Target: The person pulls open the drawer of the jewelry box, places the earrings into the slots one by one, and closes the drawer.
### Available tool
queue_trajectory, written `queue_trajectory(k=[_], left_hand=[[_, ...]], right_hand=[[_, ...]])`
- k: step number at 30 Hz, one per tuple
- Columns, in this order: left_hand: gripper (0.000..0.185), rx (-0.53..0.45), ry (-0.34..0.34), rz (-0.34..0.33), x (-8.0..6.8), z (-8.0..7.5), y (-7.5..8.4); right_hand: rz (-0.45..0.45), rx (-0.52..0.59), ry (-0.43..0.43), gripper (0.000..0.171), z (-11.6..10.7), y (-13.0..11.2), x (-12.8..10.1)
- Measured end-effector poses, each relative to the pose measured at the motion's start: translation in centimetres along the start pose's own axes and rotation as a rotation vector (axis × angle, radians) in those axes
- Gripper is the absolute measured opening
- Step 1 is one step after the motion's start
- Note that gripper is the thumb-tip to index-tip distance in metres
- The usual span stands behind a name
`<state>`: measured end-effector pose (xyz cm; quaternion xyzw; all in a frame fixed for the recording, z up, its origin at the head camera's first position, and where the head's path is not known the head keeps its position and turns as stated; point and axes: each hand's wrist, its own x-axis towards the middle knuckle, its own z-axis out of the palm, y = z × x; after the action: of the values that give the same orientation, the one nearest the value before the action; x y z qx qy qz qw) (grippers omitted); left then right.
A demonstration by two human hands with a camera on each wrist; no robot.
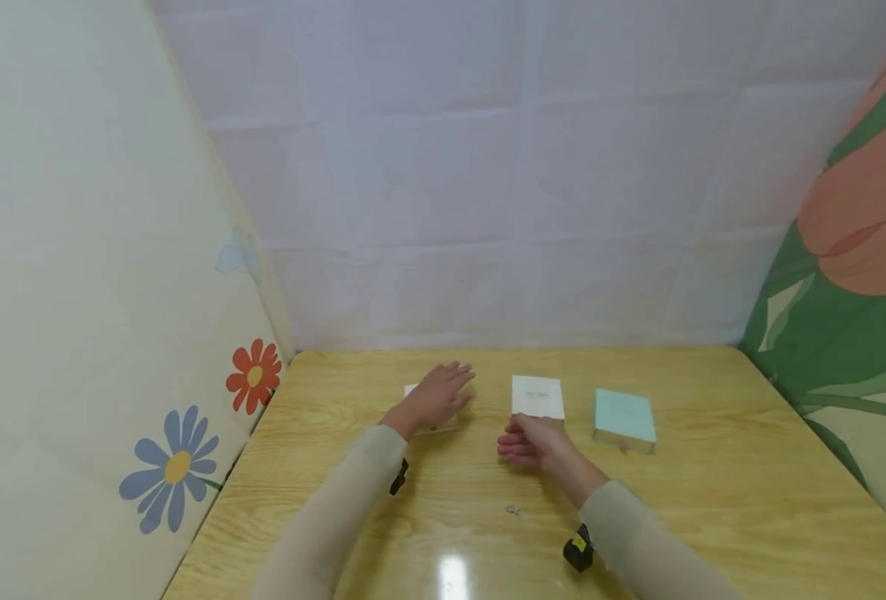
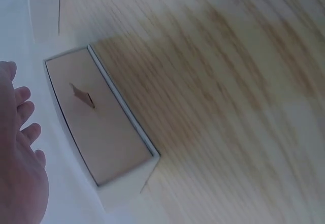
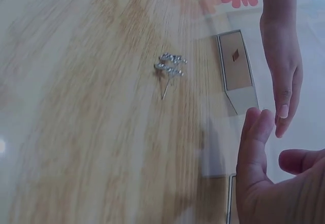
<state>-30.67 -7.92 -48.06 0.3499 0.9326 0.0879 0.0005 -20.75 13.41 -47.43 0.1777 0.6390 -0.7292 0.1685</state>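
Note:
My left hand [image 1: 433, 398], fingers straight and a little apart, hovers over a white box [image 2: 106, 142] on the left and covers most of it in the head view. The box's end is a tan drawer front with a small pull tab [image 2: 84, 96]. My right hand [image 1: 533, 443] holds nothing; it is just before a second white box [image 1: 537, 395] with small print on its lid, its fingers loosely bent and its thumb apart. A small sparkly silver piece of jewellery [image 3: 170, 67] with a thin pin lies on the table nearer to me.
A pale turquoise box [image 1: 624, 415] stands right of the middle white box on the wood-grain table [image 1: 720, 483]. A white cloth wall [image 1: 443, 208] closes off the back. Printed flower panels [image 1: 176, 467] rise along both sides.

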Motion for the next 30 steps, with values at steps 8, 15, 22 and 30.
queue_trajectory(k=[8,15,22,30], left_hand=[[0.053,-0.022,-0.041,0.025,1.0,0.4,1.1],[0.055,0.028,-0.072,0.056,1.9,0.5,2.1],[0.057,0.043,-0.066,0.079,3.2,0.8,3.0],[0.056,0.070,-0.099,0.110,4.7,1.1,3.9]], right_hand=[[0.041,0.003,0.020,0.041,-1.2,0.1,0.1],[0.048,0.006,0.036,0.040,-1.7,0.3,0.2],[0.063,0.047,0.080,0.038,-2.5,0.6,0.6],[0.043,0.093,0.124,0.034,-3.4,0.9,1.0]])
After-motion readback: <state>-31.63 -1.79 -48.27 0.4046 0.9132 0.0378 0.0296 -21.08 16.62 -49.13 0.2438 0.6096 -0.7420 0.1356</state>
